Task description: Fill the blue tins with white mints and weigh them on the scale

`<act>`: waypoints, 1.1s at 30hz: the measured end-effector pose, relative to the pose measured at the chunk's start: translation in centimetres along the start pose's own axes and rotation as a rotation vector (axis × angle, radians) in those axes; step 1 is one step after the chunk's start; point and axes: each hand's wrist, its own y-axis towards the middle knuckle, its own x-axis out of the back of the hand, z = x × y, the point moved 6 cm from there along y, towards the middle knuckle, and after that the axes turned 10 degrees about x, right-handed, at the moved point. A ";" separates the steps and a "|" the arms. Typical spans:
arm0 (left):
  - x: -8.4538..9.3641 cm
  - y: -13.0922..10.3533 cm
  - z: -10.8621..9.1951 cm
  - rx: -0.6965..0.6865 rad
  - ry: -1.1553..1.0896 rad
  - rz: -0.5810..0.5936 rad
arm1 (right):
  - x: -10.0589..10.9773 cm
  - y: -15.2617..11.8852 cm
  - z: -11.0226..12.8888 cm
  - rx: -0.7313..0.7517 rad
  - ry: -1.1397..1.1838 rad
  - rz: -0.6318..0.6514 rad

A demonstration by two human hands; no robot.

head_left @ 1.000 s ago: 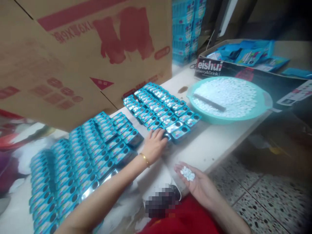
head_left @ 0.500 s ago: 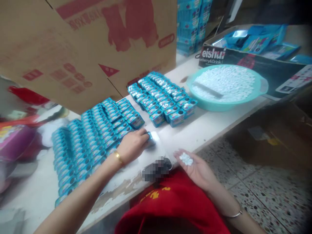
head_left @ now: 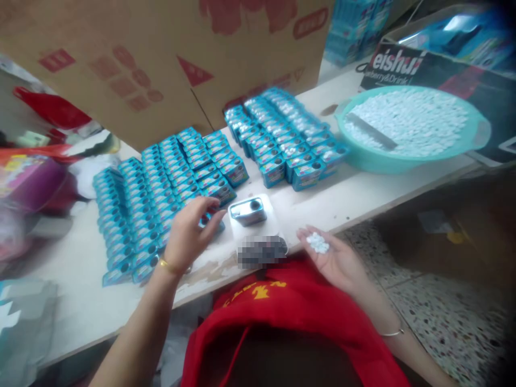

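Observation:
A small blue box (head_left: 247, 213) with a dark round hole in its top sits on a white scale (head_left: 271, 207), whose front is blurred out. My left hand (head_left: 191, 231) is just left of the scale with thumb and fingers apart, over the near edge of the packed rows of blue boxes (head_left: 157, 188). Part of a box shows behind its thumb. Palm up, my right hand (head_left: 334, 263) cups a small heap of white tablets (head_left: 318, 243) to the right of the scale, beyond the table edge.
More blue boxes (head_left: 278, 140) stand behind the scale, several with white tablets on top. A turquoise basin (head_left: 374, 158) full of tablets holds a flat grey strip (head_left: 371, 130). Behind are a large carton (head_left: 153, 64) and a dark box (head_left: 427, 102) of blue packs.
My left hand has let go of the blue box on the scale and moved left to the rows. My right hand still holds the tablets. The view has shifted.

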 end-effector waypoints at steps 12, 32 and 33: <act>-3.2 -4.5 4.8 0.215 -0.162 0.071 | -1.9 0.9 -2.5 -0.069 -0.047 0.073; -6.5 -3.0 -0.1 -0.207 0.142 -0.134 | -4.3 1.9 -4.9 -0.145 -0.045 0.132; -6.7 -2.6 -0.5 -0.222 0.144 -0.119 | -4.6 2.0 -5.1 -0.154 -0.039 0.151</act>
